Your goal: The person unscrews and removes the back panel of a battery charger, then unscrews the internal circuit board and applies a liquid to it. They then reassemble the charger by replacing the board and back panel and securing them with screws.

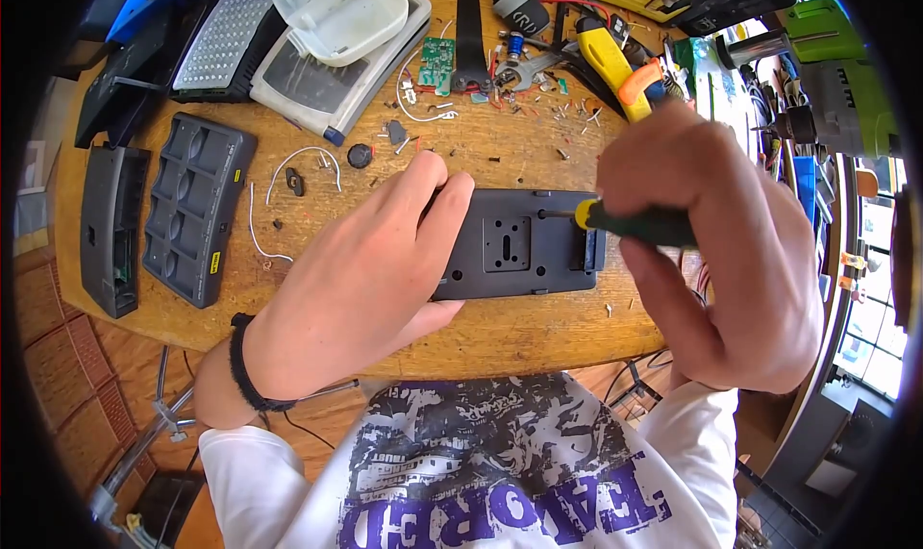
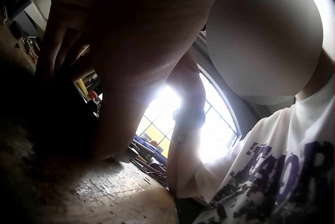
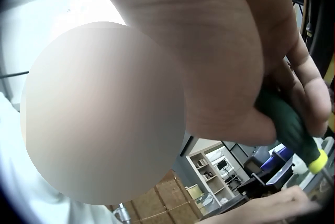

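A black plastic casing [image 1: 558, 256] with a square recess and several holes lies on the wooden table in the head view. My left hand [image 1: 351, 261] grips its left end, fingers over the top edge and thumb at the lower edge. My right hand [image 1: 740, 232] holds a screwdriver [image 1: 639, 224] with a dark green handle and yellow collar; its shaft points left, with the tip at a hole near the casing's upper edge. The right wrist view shows the green handle [image 3: 288, 127] in the curled fingers. In the dark left wrist view, the left hand [image 2: 120, 51] hides most of the casing.
Left on the table [image 1: 385, 342] stand a black tray with compartments [image 1: 197, 208] and a long black cover [image 1: 113, 232]. Behind are a clear plastic container [image 1: 341, 15], a green circuit board [image 1: 437, 65], a wrench, a yellow knife [image 1: 611, 59], scattered screws and white wires.
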The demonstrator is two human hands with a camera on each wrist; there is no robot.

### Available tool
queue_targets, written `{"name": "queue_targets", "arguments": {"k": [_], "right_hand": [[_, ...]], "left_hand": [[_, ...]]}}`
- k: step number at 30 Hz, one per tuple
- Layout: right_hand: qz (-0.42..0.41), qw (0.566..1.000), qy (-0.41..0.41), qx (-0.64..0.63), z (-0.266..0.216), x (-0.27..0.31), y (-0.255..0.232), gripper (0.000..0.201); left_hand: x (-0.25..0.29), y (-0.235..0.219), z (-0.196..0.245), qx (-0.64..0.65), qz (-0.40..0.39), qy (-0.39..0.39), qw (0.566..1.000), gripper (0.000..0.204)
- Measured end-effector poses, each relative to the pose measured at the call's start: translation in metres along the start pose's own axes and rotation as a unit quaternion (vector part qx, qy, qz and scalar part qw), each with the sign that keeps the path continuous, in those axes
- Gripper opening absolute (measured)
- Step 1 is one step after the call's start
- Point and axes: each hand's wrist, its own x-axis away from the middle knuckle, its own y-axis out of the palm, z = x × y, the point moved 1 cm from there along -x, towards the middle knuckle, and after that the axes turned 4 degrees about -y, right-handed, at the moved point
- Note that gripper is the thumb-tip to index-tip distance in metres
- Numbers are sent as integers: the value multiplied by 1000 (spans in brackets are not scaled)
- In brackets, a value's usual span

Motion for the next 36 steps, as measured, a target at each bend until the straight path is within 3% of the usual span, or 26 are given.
{"name": "queue_targets", "arguments": {"k": [2,3,7,9,10,12,13,18,20,24,26,33,36], "right_hand": [[-22,1000,19,5,-3,0,-5,34],[-43,997,-17,68,-4,-3,-10,30],[-71,996,-22,47,6,-7,-7,27],[105,987,-113,-40,9,-14,12,28],[104,987,-113,-41,8,-11,10,28],[-12,995,-90,-28,2,-5,-3,30],[-89,996,3,19,-9,-14,-11,30],[-80,996,-34,-2,7,-9,-8,29],[-17,996,-88,-6,8,-3,-7,30],[-27,996,-82,16,8,-6,-13,30],[-114,992,-42,38,2,-15,-19,31],[-104,993,-41,44,5,-9,-18,30],[-40,997,-61,15,10,0,-13,30]], "left_hand": [[0,1,0,1,1,-1,1000,88],[0,1,0,1,2,0,1000,88],[0,-1,1,7,-10,-11,1000,88],[0,-1,1,6,-13,-18,1000,87],[0,-1,1,7,-14,-18,1000,87],[-1,-1,0,13,-14,-17,1000,85],[-1,0,1,13,-15,-17,1000,85],[0,-1,1,33,0,-17,999,85],[0,0,1,36,-4,-17,999,85],[0,-1,1,37,-6,-15,999,86],[1,0,1,44,-1,-15,999,86],[0,1,1,38,6,-5,999,88],[-1,2,0,22,5,7,1000,89]]}}
